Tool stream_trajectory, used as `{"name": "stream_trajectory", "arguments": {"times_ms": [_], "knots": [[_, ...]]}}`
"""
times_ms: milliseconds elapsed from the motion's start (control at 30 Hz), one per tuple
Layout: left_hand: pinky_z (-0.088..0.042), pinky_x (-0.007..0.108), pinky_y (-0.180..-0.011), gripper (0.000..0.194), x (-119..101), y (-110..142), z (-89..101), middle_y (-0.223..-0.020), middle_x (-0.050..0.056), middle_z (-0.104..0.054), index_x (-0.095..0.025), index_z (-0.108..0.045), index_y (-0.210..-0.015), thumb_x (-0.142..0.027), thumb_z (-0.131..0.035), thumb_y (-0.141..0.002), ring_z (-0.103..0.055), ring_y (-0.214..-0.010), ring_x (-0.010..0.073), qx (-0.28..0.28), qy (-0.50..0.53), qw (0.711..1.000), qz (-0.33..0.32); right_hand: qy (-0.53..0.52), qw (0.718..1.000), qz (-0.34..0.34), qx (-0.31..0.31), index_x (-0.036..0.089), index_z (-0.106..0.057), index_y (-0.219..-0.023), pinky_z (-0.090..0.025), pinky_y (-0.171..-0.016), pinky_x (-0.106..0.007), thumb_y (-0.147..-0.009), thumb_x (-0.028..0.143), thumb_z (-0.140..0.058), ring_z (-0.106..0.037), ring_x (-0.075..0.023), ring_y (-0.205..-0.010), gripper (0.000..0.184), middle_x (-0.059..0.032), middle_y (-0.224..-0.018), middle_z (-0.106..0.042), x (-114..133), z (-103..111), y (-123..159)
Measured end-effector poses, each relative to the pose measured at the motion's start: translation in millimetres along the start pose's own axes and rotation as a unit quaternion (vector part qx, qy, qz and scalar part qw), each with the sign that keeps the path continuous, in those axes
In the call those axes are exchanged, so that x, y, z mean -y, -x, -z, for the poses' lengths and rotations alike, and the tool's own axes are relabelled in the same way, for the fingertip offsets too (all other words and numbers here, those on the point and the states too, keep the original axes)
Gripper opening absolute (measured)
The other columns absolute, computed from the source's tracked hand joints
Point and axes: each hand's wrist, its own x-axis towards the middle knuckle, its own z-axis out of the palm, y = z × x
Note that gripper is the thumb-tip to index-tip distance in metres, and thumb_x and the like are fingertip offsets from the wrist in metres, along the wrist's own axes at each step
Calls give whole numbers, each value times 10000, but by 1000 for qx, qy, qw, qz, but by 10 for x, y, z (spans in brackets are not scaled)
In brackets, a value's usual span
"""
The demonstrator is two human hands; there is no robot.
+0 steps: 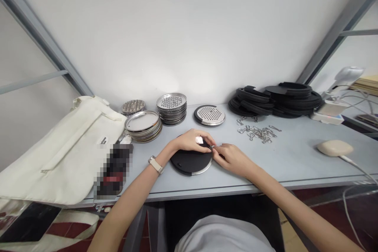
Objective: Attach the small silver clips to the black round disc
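Observation:
A round black disc with a metal rim lies flat on the grey table right in front of me. My left hand rests on its far edge, fingers curled, a wristwatch on that wrist. My right hand meets it at the disc's right edge. Both pinch a small metal clip there, too small to make out well.
Behind the disc stand a stack of metal rings, a stack of perforated metal discs, one assembled perforated disc, a pile of black rings and loose metal clips. A white bag lies left, a mouse right.

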Motion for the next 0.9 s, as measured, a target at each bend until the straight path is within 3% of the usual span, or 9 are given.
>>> {"name": "stream_trajectory", "arguments": {"times_ms": [900], "knots": [[-460,248,-848,302,40,-5,-10,-963,77,-674,-124,-657,-983,-250,-694,-711,-609,-917,151,3,1,1000,-14,48,998,-40,-18,171,-540,-578,-207,-545,-268,-897,257,-337,-475,-112,-496,388,-35,-547,-590,24,-29,-10]]}}
